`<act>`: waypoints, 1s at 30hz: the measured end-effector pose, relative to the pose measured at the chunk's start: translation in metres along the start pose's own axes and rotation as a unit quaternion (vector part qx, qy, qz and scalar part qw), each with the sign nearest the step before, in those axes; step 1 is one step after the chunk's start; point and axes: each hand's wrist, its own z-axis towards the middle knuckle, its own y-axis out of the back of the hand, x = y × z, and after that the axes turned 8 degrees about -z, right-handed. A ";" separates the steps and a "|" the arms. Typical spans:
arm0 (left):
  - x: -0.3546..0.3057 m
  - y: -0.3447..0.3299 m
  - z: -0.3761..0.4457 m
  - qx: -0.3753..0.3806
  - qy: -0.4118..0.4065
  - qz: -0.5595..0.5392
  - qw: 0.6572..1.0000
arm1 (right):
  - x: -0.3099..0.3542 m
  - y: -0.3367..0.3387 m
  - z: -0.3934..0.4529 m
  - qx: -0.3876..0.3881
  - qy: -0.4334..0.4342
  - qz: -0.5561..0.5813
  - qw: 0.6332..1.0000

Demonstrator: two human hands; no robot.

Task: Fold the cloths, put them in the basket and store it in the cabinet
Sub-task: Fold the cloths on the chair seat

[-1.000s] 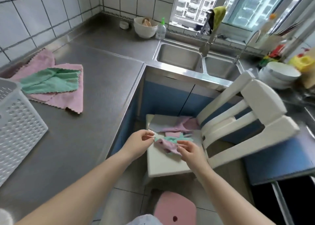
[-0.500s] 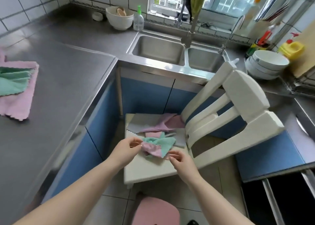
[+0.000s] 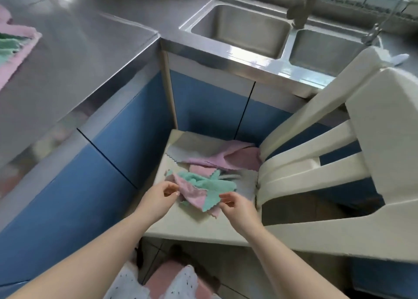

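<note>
Cloths (image 3: pixel 203 190), pink and green, lie bunched on the white chair (image 3: pixel 316 185) seat below the steel sink (image 3: pixel 242 24). Left hand (image 3: pixel 158 196) pinches their left edge; right hand (image 3: pixel 235 206) pinches the near-right corner.

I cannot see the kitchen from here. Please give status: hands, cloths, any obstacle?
Left hand and right hand each pinch the pink-and-green cloth over the chair seat. More cloths unfolded behind. Nothing blocking.
</note>
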 end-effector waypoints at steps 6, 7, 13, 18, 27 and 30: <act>0.064 -0.028 0.101 0.024 -0.094 0.162 0.982 | -0.024 -0.075 0.091 0.003 0.046 -0.077 0.996; 0.076 -0.031 0.117 0.034 -0.116 0.195 0.973 | -0.029 -0.087 0.106 0.002 0.062 -0.099 0.993; 0.128 -0.049 0.179 0.074 -0.205 0.313 0.924 | -0.055 -0.151 0.168 -0.081 0.128 -0.129 0.980; 0.148 -0.051 0.212 0.072 -0.279 0.337 0.897 | -0.061 -0.169 0.193 -0.150 0.169 -0.112 0.968; 0.132 -0.022 0.222 0.101 -0.376 0.318 0.864 | -0.046 -0.113 0.169 -0.205 0.218 -0.054 0.953; 0.110 0.000 0.215 0.082 -0.388 0.288 0.871 | -0.031 -0.076 0.158 -0.255 0.249 -0.063 0.932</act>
